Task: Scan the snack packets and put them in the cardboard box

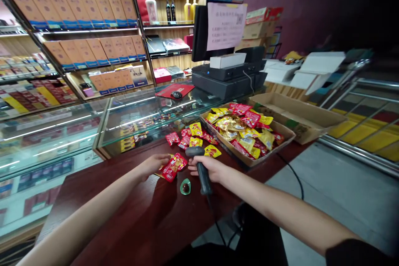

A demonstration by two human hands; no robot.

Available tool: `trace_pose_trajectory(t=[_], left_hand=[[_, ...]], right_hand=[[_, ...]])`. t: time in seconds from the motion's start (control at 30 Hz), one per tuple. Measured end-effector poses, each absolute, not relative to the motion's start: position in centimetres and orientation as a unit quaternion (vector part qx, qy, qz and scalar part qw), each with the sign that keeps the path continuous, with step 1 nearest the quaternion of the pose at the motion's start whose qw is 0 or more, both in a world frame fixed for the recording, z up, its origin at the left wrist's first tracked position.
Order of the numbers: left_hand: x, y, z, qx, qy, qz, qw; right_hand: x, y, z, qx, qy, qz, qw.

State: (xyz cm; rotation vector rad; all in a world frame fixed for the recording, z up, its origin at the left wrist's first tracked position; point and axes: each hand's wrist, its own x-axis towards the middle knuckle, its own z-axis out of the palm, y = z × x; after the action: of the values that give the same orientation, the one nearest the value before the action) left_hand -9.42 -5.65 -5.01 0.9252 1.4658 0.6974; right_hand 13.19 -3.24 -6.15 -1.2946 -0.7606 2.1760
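Observation:
My left hand (154, 166) is closed on the left edge of a red snack packet (174, 167). A bit of gold or yellow wrapper shows beneath that packet. My right hand (213, 167) wraps round the handle of a black barcode scanner (204, 179), whose head points left towards the packet. From the scanner's lower end a cable runs down off the table. Just beyond both hands lie several loose red and yellow packets (195, 129). A small green dish (185, 187) with a dark round thing in it sits near me, left of the scanner handle.
An open carton (249, 164) full of red, yellow and gold packets stands right of the loose ones, with another shallow carton (311, 112) behind it. Beyond are a glass counter (140, 120), a mouse (176, 94) and a monitor (199, 33). Metal railing (358, 149) runs at right.

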Motion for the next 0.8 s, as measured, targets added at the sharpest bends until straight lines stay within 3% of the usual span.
trace_pose_trajectory(t=[0.27,0.5,0.7,0.8], left_hand=[[-6.4,-6.1,-6.1,0.459,0.628,0.258,0.574],[-4.6,-4.2,-7.7,0.499,0.571,0.346,0.552],[-4.9,-2.7,-7.9,0.413,0.524,0.379,0.642],[-5.0,-2.6,-7.2,0.346,0.522,0.389,0.676]], right_hand=[[11.8,-2.4,-7.3,-0.436,-0.188,0.841,0.258],[12.8,-1.8,-5.8,-0.371,-0.190,0.849,0.325],[13.7,-1.4,-5.6,-0.433,-0.229,0.779,0.391],[14.0,-1.2,-6.2,-0.444,-0.232,0.776,0.383]])
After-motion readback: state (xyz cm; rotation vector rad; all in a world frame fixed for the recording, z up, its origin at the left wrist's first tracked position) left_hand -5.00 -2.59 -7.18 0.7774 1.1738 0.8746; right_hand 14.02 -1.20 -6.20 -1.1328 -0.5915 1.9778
